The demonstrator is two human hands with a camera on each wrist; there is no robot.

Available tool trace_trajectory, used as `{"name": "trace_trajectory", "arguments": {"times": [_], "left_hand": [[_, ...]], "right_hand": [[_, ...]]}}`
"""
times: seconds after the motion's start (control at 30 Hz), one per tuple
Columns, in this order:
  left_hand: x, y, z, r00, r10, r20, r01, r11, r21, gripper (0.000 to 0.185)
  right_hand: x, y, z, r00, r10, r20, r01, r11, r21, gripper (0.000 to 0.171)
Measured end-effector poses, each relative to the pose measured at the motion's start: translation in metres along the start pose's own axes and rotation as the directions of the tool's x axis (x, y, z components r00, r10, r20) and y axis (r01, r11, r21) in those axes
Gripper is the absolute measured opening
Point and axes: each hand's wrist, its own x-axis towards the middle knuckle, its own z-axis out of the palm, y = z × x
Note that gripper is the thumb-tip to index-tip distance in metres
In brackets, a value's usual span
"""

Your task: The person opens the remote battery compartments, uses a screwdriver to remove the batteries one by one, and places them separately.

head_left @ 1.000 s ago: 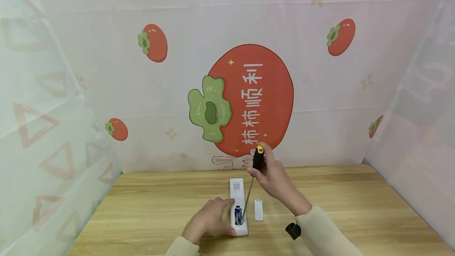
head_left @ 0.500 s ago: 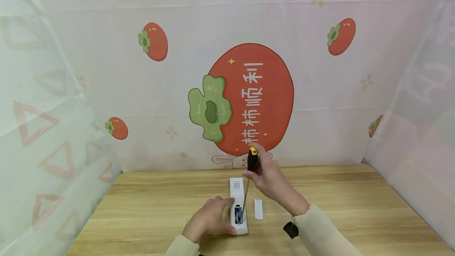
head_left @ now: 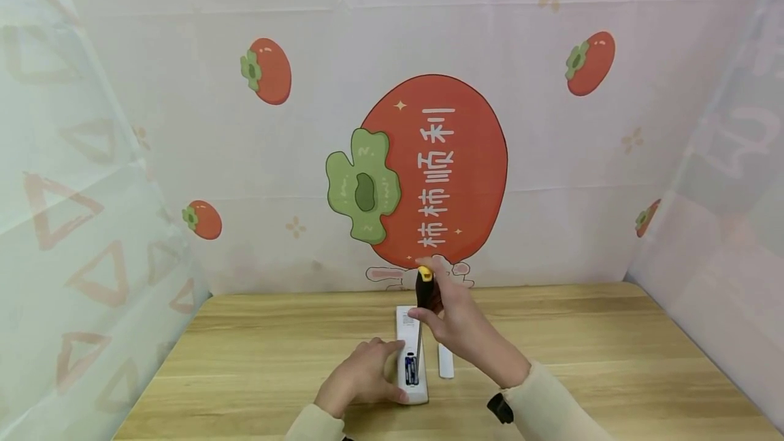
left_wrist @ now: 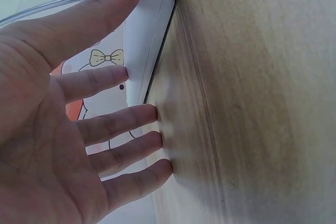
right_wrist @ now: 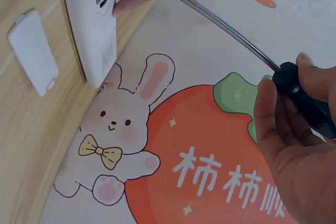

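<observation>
Left hand (head_left: pixel 361 381) flat, fingers straight, steadying smooth white rectangular remote (head_left: pixel 410 352) on wooden desk (head_left: pixel 245 359); right hand (head_left: pixel 456 329) gripping black-handled, steel-shafted screwdriver (head_left: pixel 422 305).

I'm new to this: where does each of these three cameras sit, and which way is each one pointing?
Head: worn on the head, looking forward and down at the wooden table; shows the left hand on the white remote and the right hand holding the screwdriver.
Left wrist: on the left wrist, looking along the palm; straight fingers rest against the remote's edge.
Right wrist: on the right wrist, looking down the screwdriver's shaft to the open battery bay; the battery cover lies beside it.
Shared: all three show the remote.
</observation>
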Motion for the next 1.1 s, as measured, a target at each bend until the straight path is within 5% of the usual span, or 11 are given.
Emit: {"name": "trace_trajectory", "arguments": {"times": [0.23, 0.53, 1.1], "left_hand": [[-0.001, 0.0, -0.001, 1.0, 0.008, -0.005, -0.008, 1.0, 0.008, 0.083], [-0.001, -0.002, 0.001, 1.0, 0.018, -0.015, -0.017, 1.0, 0.021, 0.083], [0.0, -0.001, 0.001, 1.0, 0.013, -0.005, -0.012, 1.0, 0.02, 0.085]], "right_hand": [[-0.014, -0.002, -0.003, 0.994, -0.106, -0.007, 0.106, 0.994, -0.001, 0.082], [-0.024, -0.01, -0.001, 0.959, -0.281, -0.027, 0.281, 0.96, -0.008, 0.074], [-0.02, -0.01, -0.002, 0.964, -0.266, 0.009, 0.267, 0.962, -0.056, 0.072]]}}
